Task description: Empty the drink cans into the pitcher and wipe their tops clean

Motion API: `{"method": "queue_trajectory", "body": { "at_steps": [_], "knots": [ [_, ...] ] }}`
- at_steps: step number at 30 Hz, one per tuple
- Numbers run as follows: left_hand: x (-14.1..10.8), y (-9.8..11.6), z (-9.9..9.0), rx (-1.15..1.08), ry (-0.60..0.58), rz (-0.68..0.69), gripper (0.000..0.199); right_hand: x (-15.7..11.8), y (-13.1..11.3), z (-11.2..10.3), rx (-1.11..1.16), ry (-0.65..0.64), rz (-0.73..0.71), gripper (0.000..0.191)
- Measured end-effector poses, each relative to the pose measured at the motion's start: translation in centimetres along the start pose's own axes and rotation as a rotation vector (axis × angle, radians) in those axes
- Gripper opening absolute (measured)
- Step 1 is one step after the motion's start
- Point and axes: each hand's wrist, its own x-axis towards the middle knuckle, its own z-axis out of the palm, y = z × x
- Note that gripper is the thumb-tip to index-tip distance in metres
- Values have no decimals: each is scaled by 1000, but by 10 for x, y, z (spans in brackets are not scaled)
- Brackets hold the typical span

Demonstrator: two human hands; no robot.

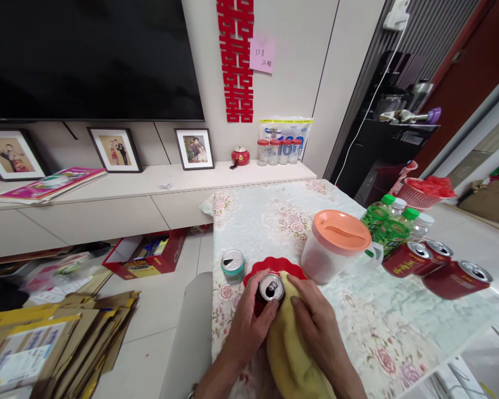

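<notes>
My left hand [250, 318] is wrapped round a dark drink can [271, 286], its opened top facing up. Bunched in my right hand [315, 316] is a yellow cloth [286, 338], pressed close against the can's right side. Both hands are over a red scalloped dish [274, 263], which they partly hide. Just left of the dish stands a teal and silver can [233, 266], also opened. Behind my right hand is a clear plastic pitcher [316, 260] with an orange lid [343, 229].
Several red cans [457, 280] and green-capped bottles [393, 227] line the table's right side. A flowered tablecloth [382, 332] covers the table. Beyond it, a white ledge [149, 185] carries picture frames and red-lidded jars [273, 152]. Flattened cardboard [79, 343] lies on the floor at left.
</notes>
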Motion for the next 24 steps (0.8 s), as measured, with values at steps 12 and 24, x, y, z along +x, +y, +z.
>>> {"method": "queue_trajectory", "body": {
  "at_steps": [12, 24],
  "knots": [
    [2, 3, -5, 61, -64, -12, 59, 15, 14, 11, -20, 7, -94, 36],
    [5, 2, -4, 36, -61, -1, 59, 22, -35, -7, -347, -81, -201, 38]
  ]
}}
